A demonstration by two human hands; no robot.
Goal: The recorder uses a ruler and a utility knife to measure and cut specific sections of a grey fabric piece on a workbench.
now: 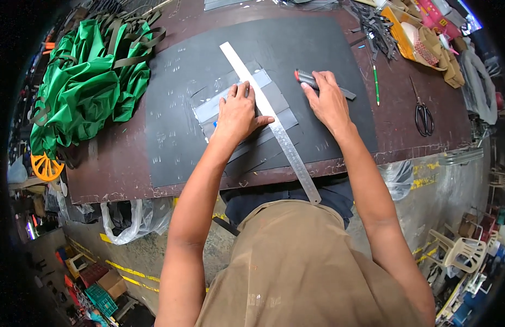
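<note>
1. Left hand (239, 113) lies flat, fingers spread, palm down on a stack of grey sheet strips (274, 103); the thumb reaches to the edge of the steel ruler (270, 121).
2. The ruler runs diagonally across the strips, from the far middle of the black cutting mat (176, 125) to past the near table edge, where its end overhangs.
3. Right hand (327, 101) is closed around a utility knife (307, 79) with a red-and-grey handle. It sits to the right of the ruler, apart from it; the blade tip cannot be made out.
4. The strips lie at the mat's centre, under the ruler and the left palm, layered at a slight slant.
5. Judgement on doing this well: press down on ruler and strips together, so nothing slides. Keep the fingertips back from the ruler's cutting edge. Bring the blade flush against the steel, and draw it in one steady pass.
6. The overhanging ruler end looks unsupported; pressure belongs over the mat.
7. Around: green fabric bundle (86, 82) with straps far left, scissors (423, 117) and a green pencil (375, 83) to the right, well apart from the hands.
</note>
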